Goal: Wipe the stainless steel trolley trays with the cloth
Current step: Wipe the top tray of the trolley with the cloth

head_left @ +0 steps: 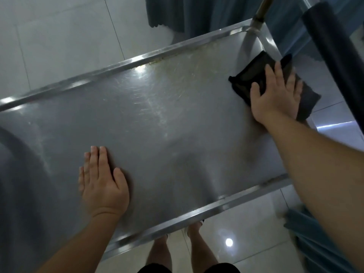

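Trolley tray (149, 123) lies right below you, tilted across the view, its near rim (197, 213) just above your feet. Your left hand (102, 184) presses flat on the steel, fingers straight, holding nothing. Farther right, your right hand (279, 95) lies spread on the dark cloth (248, 75), pushing it against the tray's right end. Cloth already overhangs that edge, so pushing on could drag it off. Beyond stands the corner post (258, 18); open steel runs leftward, with yellowish grime along the far rim (118, 65).

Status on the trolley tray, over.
Right hand flat on black cloth, far right end of tray. Left hand flat on bare steel. Nothing in the way.
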`<action>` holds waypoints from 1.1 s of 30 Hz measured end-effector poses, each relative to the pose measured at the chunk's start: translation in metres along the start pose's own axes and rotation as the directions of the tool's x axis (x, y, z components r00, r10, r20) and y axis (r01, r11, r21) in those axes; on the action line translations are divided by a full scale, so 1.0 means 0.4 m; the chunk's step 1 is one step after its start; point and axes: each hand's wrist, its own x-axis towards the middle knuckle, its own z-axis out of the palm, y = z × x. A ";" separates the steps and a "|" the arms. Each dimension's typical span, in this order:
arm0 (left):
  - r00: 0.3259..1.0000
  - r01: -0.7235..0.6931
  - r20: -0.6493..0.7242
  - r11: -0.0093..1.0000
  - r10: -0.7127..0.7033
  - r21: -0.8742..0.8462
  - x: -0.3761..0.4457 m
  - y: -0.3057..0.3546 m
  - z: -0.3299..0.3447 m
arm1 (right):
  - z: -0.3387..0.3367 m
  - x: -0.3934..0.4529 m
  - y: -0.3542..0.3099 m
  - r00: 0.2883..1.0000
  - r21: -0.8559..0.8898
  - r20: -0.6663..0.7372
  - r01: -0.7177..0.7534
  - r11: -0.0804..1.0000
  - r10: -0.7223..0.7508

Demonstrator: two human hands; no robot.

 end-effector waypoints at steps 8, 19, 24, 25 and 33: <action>1.000 0.010 -0.002 1.000 -0.010 0.011 0.002 0.002 -0.001 | 0.098 -0.266 -0.346 0.994 0.076 0.008 0.111 0.991 -0.112; 1.000 -0.004 0.007 0.999 0.004 0.037 0.000 -0.007 0.004 | 0.143 -0.291 -0.528 0.288 0.038 0.223 0.952 0.303 -0.931; 0.999 -0.025 -0.023 0.998 0.026 0.066 0.000 -0.027 0.024 | 0.065 0.007 -0.370 0.572 -0.032 0.144 0.818 0.574 -0.807; 0.999 -0.026 -0.025 0.997 0.027 0.067 0.000 -0.028 0.026 | 0.049 0.069 -0.321 0.684 -0.047 0.120 0.728 0.684 -0.719; 1.000 -0.022 -0.004 0.997 0.022 0.077 -0.001 -0.032 0.029 | 0.026 0.163 -0.262 1.000 0.047 -0.001 -0.006 0.999 0.006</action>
